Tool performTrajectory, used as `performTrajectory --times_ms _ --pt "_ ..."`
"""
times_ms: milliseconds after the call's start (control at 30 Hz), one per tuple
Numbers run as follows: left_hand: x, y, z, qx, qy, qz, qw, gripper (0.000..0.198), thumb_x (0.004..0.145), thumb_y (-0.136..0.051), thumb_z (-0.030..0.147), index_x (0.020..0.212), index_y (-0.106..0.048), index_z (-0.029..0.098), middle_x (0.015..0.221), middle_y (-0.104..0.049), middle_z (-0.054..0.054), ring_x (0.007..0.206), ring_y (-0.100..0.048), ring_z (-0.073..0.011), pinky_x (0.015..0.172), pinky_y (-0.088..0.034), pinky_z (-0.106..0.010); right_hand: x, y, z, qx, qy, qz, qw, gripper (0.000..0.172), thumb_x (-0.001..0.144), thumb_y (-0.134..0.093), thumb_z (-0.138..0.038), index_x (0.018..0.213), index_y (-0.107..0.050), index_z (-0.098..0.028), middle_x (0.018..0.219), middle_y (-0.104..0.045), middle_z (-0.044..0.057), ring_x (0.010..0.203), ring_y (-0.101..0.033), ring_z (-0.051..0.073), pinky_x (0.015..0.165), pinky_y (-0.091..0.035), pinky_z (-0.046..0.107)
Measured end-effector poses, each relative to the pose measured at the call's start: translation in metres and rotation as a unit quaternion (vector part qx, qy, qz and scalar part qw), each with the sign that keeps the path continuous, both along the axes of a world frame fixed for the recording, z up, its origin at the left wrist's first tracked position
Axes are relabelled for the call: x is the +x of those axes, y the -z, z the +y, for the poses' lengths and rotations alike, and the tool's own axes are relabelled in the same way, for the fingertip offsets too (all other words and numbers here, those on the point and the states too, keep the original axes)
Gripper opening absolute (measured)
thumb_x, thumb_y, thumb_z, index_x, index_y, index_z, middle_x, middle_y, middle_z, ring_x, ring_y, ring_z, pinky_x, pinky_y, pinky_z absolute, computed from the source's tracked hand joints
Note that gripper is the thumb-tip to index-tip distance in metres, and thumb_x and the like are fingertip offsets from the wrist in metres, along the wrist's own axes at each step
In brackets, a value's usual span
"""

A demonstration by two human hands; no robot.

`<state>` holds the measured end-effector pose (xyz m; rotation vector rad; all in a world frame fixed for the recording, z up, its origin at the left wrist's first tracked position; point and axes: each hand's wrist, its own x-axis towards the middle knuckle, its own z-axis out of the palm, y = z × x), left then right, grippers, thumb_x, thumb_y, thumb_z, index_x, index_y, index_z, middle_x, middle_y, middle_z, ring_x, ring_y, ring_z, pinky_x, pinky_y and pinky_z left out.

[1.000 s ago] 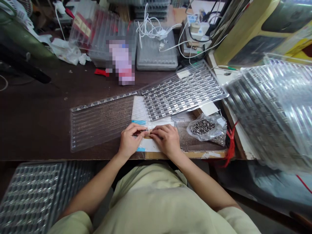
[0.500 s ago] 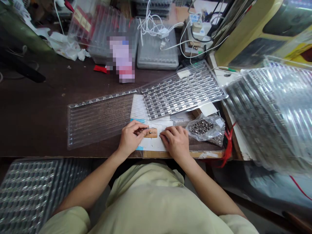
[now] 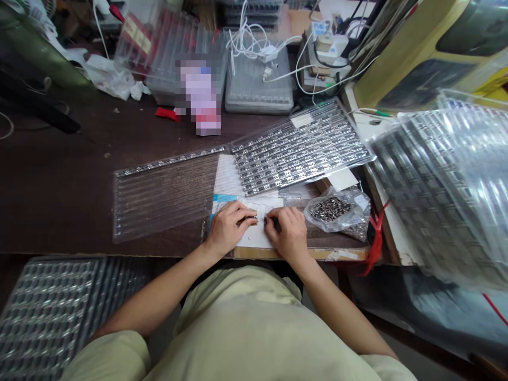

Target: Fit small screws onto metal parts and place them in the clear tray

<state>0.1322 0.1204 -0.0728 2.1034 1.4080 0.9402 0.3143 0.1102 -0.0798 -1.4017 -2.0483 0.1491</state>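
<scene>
My left hand (image 3: 228, 228) pinches a small metal part (image 3: 251, 218) between thumb and fingers, just above a white paper sheet (image 3: 254, 238) on the bench. My right hand (image 3: 287, 234) rests beside it on the sheet, its fingertips closed on a small dark object (image 3: 266, 220) too small to identify. The hands nearly meet, with a narrow gap between the fingertips. A clear plastic tray of metal connectors (image 3: 299, 148) lies just beyond them. Any wooden strip under my fingers is hidden.
A clear ribbed tray (image 3: 159, 196) lies to the left on the dark bench. A plastic bag of small metal parts (image 3: 337, 209) sits to the right. Stacked clear trays (image 3: 448, 190) rise at the right, another stack (image 3: 59, 317) sits below left, and cables and trays fill the back.
My right hand has moved left toward my left hand, and its fingertips now close on the small dark object. The wooden strip visible between my hands earlier is now covered.
</scene>
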Motion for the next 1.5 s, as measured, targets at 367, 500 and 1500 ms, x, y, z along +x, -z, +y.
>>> performTrajectory --times_ms 367,500,1500 --pt "0.0 -0.008 0.0 -0.028 -0.005 -0.05 0.998 0.01 0.081 -0.067 0.025 0.089 -0.073 0.023 0.082 -0.066 -0.003 0.077 -0.061 -0.0155 0.07 -0.049 -0.028 0.003 -0.003 -0.001 -0.03 0.004 0.044 0.999 0.011 0.089 -0.052 -0.02 0.09 -0.063 -0.02 0.087 -0.066 0.005 0.083 -0.055 0.018 0.078 -0.04 0.032" --pt "-0.022 -0.026 0.044 0.003 -0.066 -0.039 0.997 0.012 0.081 -0.067 0.03 0.089 -0.073 0.023 0.086 -0.066 -0.003 0.075 -0.06 -0.0154 0.069 -0.047 -0.028 0.001 -0.01 -0.002 -0.046 -0.03 0.057 0.997 0.014 0.091 -0.053 -0.024 0.095 -0.067 -0.022 0.09 -0.069 0.004 0.085 -0.059 0.017 0.077 -0.041 0.032" --pt "-0.043 -0.035 0.158 0.0 -0.127 0.044 0.991 0.017 0.082 -0.058 0.03 0.086 -0.068 0.016 0.084 -0.068 -0.007 0.085 -0.062 -0.0217 0.087 -0.043 -0.04 0.029 -0.017 -0.024 -0.127 0.022 -0.024 0.991 0.025 0.092 -0.051 -0.027 0.114 -0.063 -0.021 0.1 -0.064 0.007 0.086 -0.063 0.017 0.076 -0.05 0.028"
